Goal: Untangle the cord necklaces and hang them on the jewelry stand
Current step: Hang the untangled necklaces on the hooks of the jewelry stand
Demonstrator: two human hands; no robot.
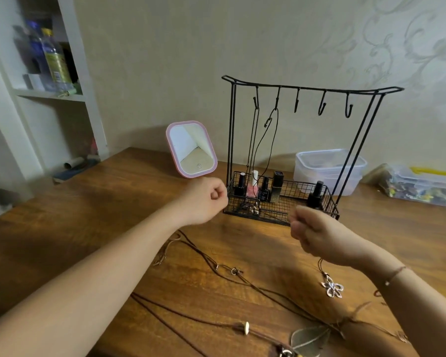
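Hands: left hand [204, 199] fisted, contents cannot be told; right hand [313, 234] pinched on dark cord necklace with silver flower pendant [332, 287], above wooden bench [88, 215]. Loop best spread wide, lifted to free hook [297, 101] of black wire jewelry stand [312, 88]; tangled brown cords [204, 258] left undisturbed.

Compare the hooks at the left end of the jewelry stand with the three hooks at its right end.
The two left hooks each carry a dark cord necklace hanging down towards the wire basket; the three right hooks are bare. The left ones look thin, turned edge-on; two right ones show an open curve. All hang from one top bar.
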